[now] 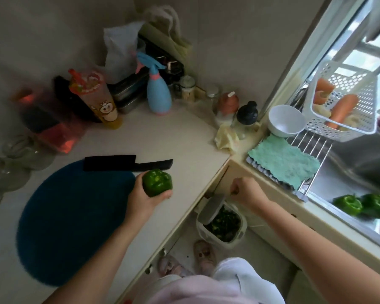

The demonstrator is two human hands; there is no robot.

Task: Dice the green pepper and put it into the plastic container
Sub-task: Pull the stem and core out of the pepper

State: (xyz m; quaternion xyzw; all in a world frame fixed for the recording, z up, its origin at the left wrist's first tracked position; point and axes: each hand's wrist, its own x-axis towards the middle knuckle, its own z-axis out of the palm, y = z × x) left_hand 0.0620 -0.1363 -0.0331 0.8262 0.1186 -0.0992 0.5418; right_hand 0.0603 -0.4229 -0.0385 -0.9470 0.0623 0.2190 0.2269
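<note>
Starting from the left, a dark blue round cutting mat (70,220) lies on the cream counter (173,137). A black knife with a broad black blade (110,163) lies flat at the far edge of the mat, with its handle pointing right. Just beside the handle, the left grip (140,200) grasps a whole glossy green bell pepper (157,182) from below, its fingers curled round it. The pepper is uncut and is held over the counter near the right edge of the mat.

Past the counter corner, the right grip (246,191) is clenched into a fist. I cannot tell if something small is inside it. Under it, on the floor, stands a small white plastic bin with an open lid (211,208), holding dark green pieces.

Further right, a teal cloth (283,163) lies on a wire rack, and 2 more green peppers (347,205) lie in the steel sink (349,172).
</note>
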